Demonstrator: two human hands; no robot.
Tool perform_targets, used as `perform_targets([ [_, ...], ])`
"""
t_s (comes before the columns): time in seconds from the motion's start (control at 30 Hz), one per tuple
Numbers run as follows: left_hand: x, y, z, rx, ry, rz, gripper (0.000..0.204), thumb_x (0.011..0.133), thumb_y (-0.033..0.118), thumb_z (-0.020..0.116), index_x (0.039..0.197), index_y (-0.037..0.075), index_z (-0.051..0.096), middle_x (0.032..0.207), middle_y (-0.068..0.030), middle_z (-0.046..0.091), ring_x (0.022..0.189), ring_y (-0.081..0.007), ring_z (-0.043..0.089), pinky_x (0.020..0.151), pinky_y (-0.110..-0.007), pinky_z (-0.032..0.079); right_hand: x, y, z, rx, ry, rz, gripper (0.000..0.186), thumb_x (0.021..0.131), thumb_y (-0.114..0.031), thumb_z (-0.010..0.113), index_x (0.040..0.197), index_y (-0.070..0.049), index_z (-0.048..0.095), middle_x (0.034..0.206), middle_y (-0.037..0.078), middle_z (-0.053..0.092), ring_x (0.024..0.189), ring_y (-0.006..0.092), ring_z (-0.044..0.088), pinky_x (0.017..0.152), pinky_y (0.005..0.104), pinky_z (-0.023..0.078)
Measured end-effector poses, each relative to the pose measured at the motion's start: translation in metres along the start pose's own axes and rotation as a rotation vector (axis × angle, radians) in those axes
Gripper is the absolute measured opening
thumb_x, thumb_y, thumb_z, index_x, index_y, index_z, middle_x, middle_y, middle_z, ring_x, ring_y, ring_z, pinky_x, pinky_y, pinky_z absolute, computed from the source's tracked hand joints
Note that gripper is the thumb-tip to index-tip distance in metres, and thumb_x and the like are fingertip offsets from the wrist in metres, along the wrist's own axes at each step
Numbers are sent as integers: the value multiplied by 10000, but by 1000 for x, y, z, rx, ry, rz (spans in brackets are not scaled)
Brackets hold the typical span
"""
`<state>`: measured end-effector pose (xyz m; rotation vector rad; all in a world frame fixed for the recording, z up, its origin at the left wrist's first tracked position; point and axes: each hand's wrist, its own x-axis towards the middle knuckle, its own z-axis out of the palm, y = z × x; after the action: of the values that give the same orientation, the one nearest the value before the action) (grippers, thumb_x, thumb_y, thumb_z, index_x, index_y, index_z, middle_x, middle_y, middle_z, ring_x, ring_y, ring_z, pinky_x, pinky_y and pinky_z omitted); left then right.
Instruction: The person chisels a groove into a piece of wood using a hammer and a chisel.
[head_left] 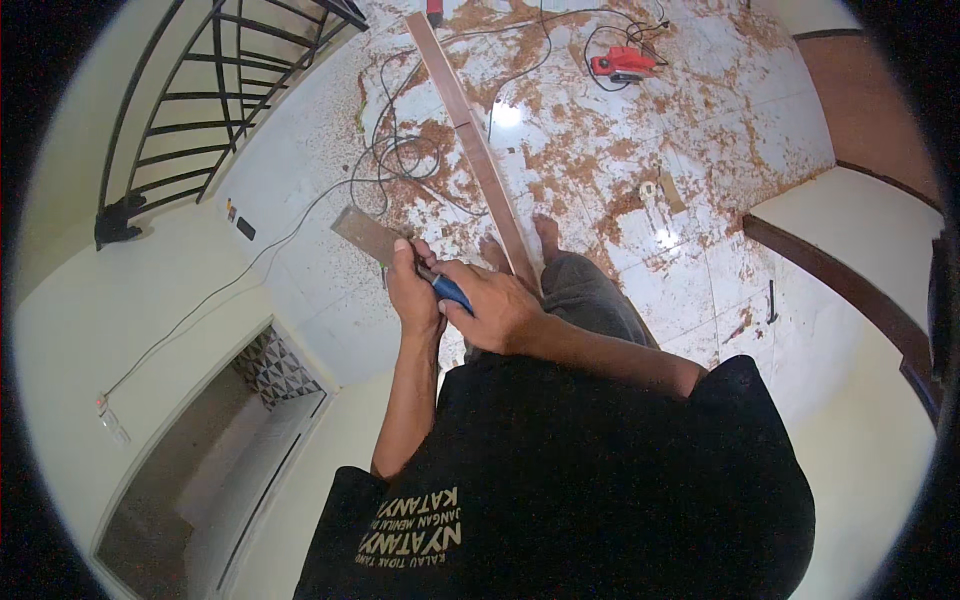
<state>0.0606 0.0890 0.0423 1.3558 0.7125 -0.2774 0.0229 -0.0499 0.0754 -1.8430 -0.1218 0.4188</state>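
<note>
A blue-handled tool with a broad, flat metal blade is in front of me, its blade pointing up and left. Whether it is a chisel or a scraper I cannot tell. My right hand is closed round the blue handle. At the base of the blade, my left hand grips with thumb and fingers. Beyond my hands a long, narrow wooden plank runs away from me, its near end between my bare feet. A dark line crosses its face partway along.
Wood shavings cover much of the tiled floor. A red power tool lies far right of the plank, and a coiled cable left of it. Black metal railing stands at left. A brown-edged ledge juts in at right.
</note>
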Motion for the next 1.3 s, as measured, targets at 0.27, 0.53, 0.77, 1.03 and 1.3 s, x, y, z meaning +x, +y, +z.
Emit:
perform_targets([
  [0.27, -6, 3, 8, 39, -24, 73, 425, 998, 401, 456, 728, 79, 517, 684, -12, 467, 630, -123, 411, 591, -289, 329, -3, -12, -17, 106, -15, 103, 429, 844, -196, 675, 1211, 0, 572, 937, 240, 634, 928, 364, 636, 799, 438, 474],
  [0.53, -12, 2, 11, 113, -51, 20, 390, 986, 366, 496, 732, 74, 550, 675, 8, 475, 606, -103, 424, 556, -271, 344, -8, 8, -1, 63, 60, -28, 409, 822, -163, 675, 1166, 15, 545, 863, 256, 618, 792, 437, 635, 692, 477, 488],
  [0.77, -17, 7, 23, 154, -55, 15, 369, 978, 334, 507, 714, 78, 542, 649, 16, 457, 597, -98, 418, 547, -260, 337, -11, 6, -3, -30, 36, 49, 367, 832, -134, 636, 1141, 34, 534, 920, 278, 616, 859, 467, 616, 730, 486, 483],
  [1.03, -9, -3, 14, -55, -178, -7, 368, 973, 407, 528, 785, 92, 544, 683, -3, 476, 618, -121, 467, 561, -271, 388, -17, 41, -9, 470, -46, 293, 402, 1015, -361, 419, 1118, -5, 576, 993, 131, 657, 918, 185, 642, 772, 311, 505],
  [1.3, -19, 3, 31, -167, -366, 26, 386, 981, 393, 505, 836, 41, 568, 673, -18, 519, 575, -142, 514, 546, -282, 427, -11, 34, 13, 1006, 186, 552, 468, 1025, -481, 354, 1134, -56, 514, 770, 64, 594, 617, 136, 567, 586, 263, 492],
])
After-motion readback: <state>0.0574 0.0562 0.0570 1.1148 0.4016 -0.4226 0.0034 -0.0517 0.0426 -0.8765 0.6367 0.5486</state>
